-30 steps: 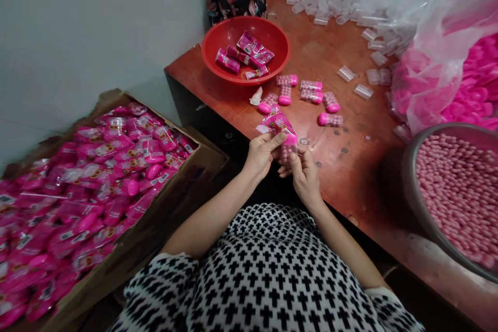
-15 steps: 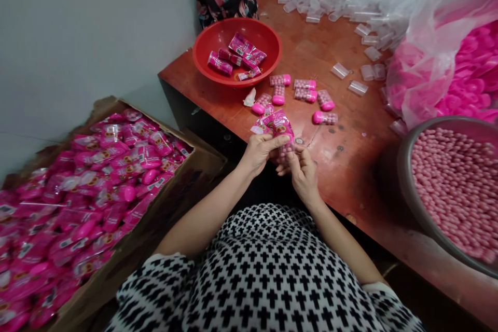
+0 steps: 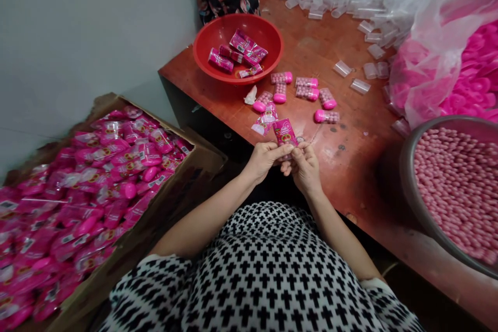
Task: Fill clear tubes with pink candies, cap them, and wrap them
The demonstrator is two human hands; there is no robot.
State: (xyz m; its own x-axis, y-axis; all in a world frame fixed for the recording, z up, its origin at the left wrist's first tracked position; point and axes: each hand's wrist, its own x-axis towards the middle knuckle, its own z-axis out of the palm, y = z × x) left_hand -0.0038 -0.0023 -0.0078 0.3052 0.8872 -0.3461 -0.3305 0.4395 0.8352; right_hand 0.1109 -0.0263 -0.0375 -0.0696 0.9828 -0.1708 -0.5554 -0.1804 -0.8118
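Between both hands, just over the table's front edge, is a candy tube in a pink printed wrapper (image 3: pixel 285 130). My left hand (image 3: pixel 266 160) pinches it from the left with the thumb on top. From the other side, my right hand (image 3: pixel 305 166) grips its lower end, and the fingers of both hands hide that end. Flat pink wrappers (image 3: pixel 267 118) lie on the table just beyond my left hand. Further back are several clear tubes of pink candy balls with pink caps (image 3: pixel 327 116), lying on their sides.
A red bowl (image 3: pixel 200 59) holding pink wrapped packs stands at the back left. A cardboard box (image 3: pixel 202 153) full of wrapped packs is at the left. On the right are a tub (image 3: pixel 408 166) of candy balls and a bag of pink caps (image 3: pixel 470 78); clear empty tubes (image 3: pixel 342 68) lie behind.
The wrapped candy tube is now lower and more covered by the fingers, and its candy balls no longer show plainly. Both hands have shifted slightly, with the fingertips closer together.
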